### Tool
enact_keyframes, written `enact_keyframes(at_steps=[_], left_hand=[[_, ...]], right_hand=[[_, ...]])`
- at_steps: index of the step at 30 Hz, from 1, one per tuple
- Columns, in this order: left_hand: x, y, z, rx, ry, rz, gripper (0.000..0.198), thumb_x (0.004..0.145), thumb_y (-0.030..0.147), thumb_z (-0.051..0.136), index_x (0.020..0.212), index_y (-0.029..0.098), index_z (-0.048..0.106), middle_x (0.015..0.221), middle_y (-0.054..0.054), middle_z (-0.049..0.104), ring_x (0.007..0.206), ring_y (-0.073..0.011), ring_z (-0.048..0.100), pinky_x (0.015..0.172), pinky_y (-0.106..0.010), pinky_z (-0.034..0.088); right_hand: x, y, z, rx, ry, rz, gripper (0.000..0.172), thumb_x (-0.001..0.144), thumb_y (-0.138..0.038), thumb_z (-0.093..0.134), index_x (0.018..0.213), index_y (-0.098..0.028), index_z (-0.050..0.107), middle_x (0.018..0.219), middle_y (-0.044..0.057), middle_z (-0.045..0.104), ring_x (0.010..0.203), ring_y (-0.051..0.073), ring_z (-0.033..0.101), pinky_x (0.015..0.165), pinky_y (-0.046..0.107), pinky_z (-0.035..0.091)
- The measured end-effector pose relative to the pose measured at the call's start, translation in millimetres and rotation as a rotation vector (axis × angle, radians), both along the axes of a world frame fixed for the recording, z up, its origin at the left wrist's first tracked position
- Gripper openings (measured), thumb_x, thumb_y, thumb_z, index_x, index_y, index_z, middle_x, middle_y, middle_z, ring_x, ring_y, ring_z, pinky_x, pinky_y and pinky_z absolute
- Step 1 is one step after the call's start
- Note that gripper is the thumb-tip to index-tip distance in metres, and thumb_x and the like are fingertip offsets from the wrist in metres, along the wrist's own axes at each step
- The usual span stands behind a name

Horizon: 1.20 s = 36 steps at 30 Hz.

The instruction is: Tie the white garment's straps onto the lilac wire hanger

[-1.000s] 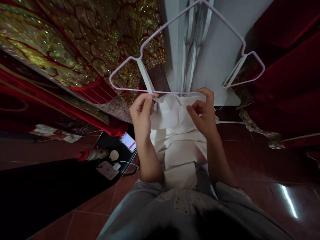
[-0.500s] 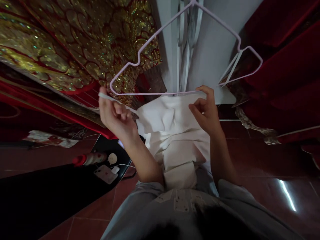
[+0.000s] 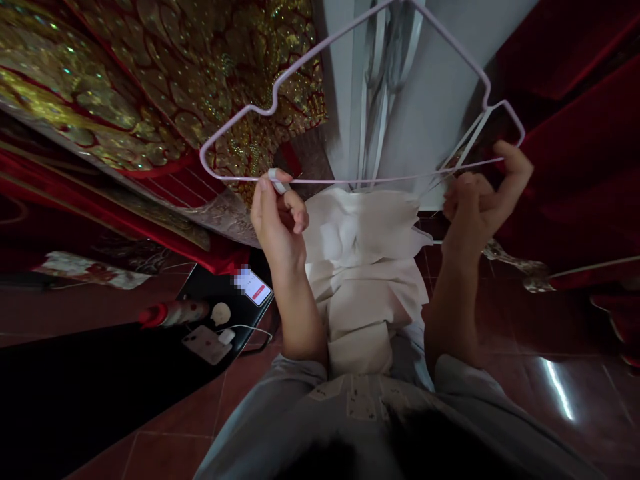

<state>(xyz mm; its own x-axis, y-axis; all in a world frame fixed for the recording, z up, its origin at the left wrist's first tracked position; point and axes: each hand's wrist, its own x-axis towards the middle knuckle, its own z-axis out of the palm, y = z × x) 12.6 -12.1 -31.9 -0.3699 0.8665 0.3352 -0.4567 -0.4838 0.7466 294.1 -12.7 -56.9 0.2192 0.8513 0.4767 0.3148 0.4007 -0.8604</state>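
A pale lilac wire hanger (image 3: pixel 350 181) hangs in front of me, and a white garment (image 3: pixel 365 267) droops below its bottom bar down toward my lap. My left hand (image 3: pixel 277 220) is closed just under the bar near its left end, pinching a white strap of the garment between thumb and fingers. My right hand (image 3: pixel 480 200) is closed at the hanger's right end, fingers curled round the garment's other white strap, which runs up to the hanger's right notch.
A red and gold sequinned dress (image 3: pixel 150 100) hangs at upper left, and dark red velvet fabric (image 3: pixel 575 133) at right. A black low surface (image 3: pixel 100 373) at lower left carries a lit phone (image 3: pixel 254 285), a second phone (image 3: pixel 205 343) on a cable and a red-capped bottle (image 3: pixel 173 312). The floor is red tile (image 3: pixel 525 360).
My left hand came back from the far left to under the bar with the strap. My right hand left the middle of the bar and moved out to the hanger's right end.
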Motion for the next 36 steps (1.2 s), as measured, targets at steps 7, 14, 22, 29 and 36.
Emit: enact_keyframes(at_steps=[7, 14, 22, 29, 36], left_hand=[[5, 2, 2.1, -0.063, 0.006, 0.05, 0.047, 0.123, 0.062, 0.071, 0.095, 0.024, 0.068, 0.055, 0.011, 0.029, 0.042, -0.0097, 0.016, 0.044, -0.026, 0.012], [3, 0, 10.4, -0.233, 0.021, 0.002, 0.052, 0.122, 0.068, 0.07, 0.094, 0.024, 0.066, 0.053, 0.011, 0.028, 0.042, -0.01, 0.017, 0.042, -0.025, 0.015], [4, 4, -10.0, -0.108, 0.039, -0.035, 0.049, 0.114, 0.07, 0.081, 0.099, 0.024, 0.072, 0.055, 0.009, 0.034, 0.042, -0.01, 0.02, 0.043, -0.027, 0.017], [0, 4, -12.1, -0.024, 0.038, -0.025, 0.039, 0.112, 0.061, 0.087, 0.104, 0.023, 0.084, 0.056, 0.008, 0.039, 0.044, -0.0105, 0.02, 0.045, -0.03, 0.015], [-41, 25, -27.0, -0.016, 0.019, 0.352, 0.03, 0.119, 0.006, 0.067, 0.104, 0.022, 0.087, 0.06, 0.006, 0.045, 0.05, -0.0082, 0.029, 0.054, -0.032, 0.013]], right_hand=[[8, 3, 48.3, -0.065, 0.185, 0.126, 0.032, 0.098, -0.057, 0.087, 0.112, -0.031, 0.074, 0.064, -0.007, 0.037, 0.053, 0.012, 0.03, 0.048, 0.029, 0.017], [55, 15, 53.9, 0.116, 0.269, -0.133, 0.043, 0.119, -0.054, 0.059, 0.158, -0.04, 0.07, 0.084, 0.0, 0.048, 0.055, 0.01, 0.032, 0.048, 0.026, 0.028], [-13, 0, 14.8, 0.244, 0.305, -0.333, 0.031, 0.096, -0.049, 0.075, 0.121, -0.031, 0.079, 0.064, -0.005, 0.039, 0.053, 0.013, 0.024, 0.049, 0.03, 0.014], [-31, -7, 15.9, 0.013, 0.086, 0.035, 0.034, 0.112, -0.069, 0.072, 0.124, -0.037, 0.076, 0.068, -0.003, 0.057, 0.059, 0.018, 0.048, 0.063, 0.037, 0.042], [-15, -6, 18.7, 0.08, 0.064, 0.038, 0.033, 0.112, -0.066, 0.072, 0.114, -0.034, 0.079, 0.066, -0.005, 0.049, 0.055, 0.015, 0.048, 0.058, 0.032, 0.037]])
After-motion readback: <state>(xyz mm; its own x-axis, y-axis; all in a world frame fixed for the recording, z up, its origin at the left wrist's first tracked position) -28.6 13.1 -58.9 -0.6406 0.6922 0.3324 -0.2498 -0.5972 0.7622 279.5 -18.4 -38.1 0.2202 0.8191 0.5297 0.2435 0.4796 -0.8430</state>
